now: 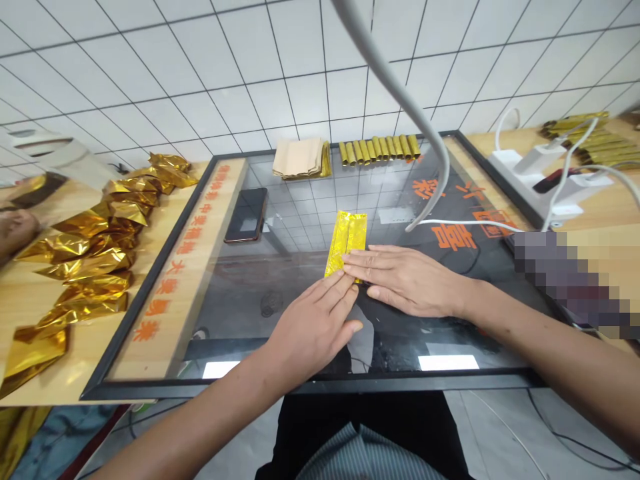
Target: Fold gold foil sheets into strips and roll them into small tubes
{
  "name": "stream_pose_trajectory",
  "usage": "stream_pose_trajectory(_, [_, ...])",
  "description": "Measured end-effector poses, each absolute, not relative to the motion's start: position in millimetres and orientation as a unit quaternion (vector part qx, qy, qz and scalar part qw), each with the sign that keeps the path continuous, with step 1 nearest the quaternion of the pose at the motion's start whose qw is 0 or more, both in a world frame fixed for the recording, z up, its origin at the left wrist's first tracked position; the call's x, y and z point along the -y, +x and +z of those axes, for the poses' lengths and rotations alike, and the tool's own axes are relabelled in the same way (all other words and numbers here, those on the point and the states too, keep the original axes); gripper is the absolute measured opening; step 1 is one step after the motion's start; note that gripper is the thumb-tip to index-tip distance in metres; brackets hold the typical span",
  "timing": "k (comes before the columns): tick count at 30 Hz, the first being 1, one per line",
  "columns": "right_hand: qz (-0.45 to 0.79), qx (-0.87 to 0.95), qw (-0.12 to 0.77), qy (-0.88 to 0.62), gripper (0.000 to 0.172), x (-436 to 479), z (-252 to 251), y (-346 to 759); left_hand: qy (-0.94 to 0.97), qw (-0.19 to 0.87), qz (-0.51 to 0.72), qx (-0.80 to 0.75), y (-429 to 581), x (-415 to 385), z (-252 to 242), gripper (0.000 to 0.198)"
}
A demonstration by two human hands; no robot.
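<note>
In the head view, one yellow foil sheet [344, 240] lies near the middle of the framed glass panel [240, 293], whose smooth surface presumably gives firm backing. Both hands lie flat over its near part, pinching nothing: the left hand [320, 313] has its fingers close together and thumb apart; the right hand [410, 280] is stretched out, fingers nearly together. Their fingertips meet on the sheet, probably to keep it flat under even pressure.

Along the panel's far edge stand one paper stack [299, 158] and a row of about ten gold tubes [377, 150], likely lined up to stay out of the way. One phone [247, 215] rests on the panel's left part. Left of the panel, gold foil pieces [100, 267] overlap on the tabletop [155, 230], too tangled to count; right of it sits one power strip [505, 160].
</note>
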State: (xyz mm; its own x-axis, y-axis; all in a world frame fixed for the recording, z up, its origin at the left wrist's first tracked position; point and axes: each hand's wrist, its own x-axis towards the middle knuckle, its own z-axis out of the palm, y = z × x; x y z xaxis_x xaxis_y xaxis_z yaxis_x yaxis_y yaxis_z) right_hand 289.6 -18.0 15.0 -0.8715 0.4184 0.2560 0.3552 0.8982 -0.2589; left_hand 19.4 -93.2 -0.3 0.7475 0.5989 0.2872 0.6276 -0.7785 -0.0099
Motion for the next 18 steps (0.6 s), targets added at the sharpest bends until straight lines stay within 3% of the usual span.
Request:
stream_pose_trajectory(12, [0.085, 0.947, 0.117, -0.286, 0.060, -34.2, 1.8, 290.2, -0.934, 0.022, -0.130, 0.333, 19.6, 92.6, 0.8, 0.055])
stream_pose_trajectory(18, [0.070, 0.912, 0.182, -0.361, 0.064, -65.2, -8.1, 292.7, -0.931, -0.013, -0.155, 0.329, 13.4, 95.7, 7.1, 0.045])
